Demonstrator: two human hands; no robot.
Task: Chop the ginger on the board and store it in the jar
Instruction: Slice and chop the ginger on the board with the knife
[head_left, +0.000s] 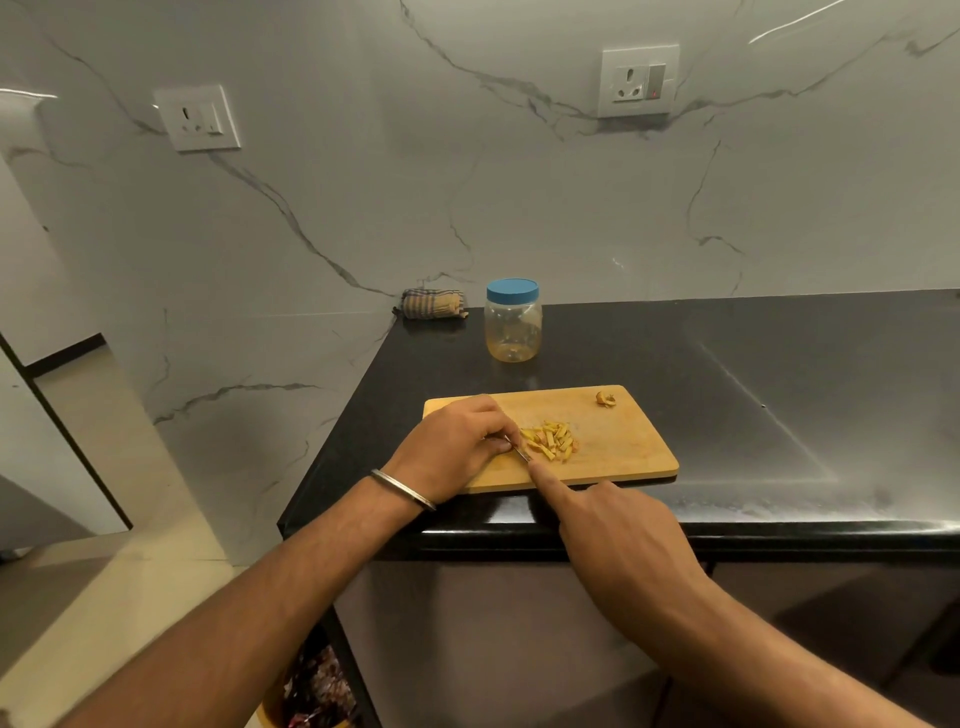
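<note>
**Ginger reduced to strips, finer cuts to come**

A person works a small heap of ginger strips (549, 440) on a wooden board (623, 447) at the edge of a dark counter (779, 374). The left hand (452, 447) rests on the board just left of the heap, its fingers curled and seemingly touching the tip of a thin blade (522, 453). The right hand (613, 530), nearer the body, holds the knife with its forefinger laid straight along the blade's back; the handle is hidden under the palm. Beyond both hands stands the jar (513, 322), its blue lid (512, 290) on and the jar seemingly empty. A stub of ginger (605, 399) lies apart at the far right corner of the board.

The step calls for keeping the strips bunched, the left fingertips tucked clear of the edge, and short rocking cuts across the heap. The lid must come off before anything is stored.
</note>
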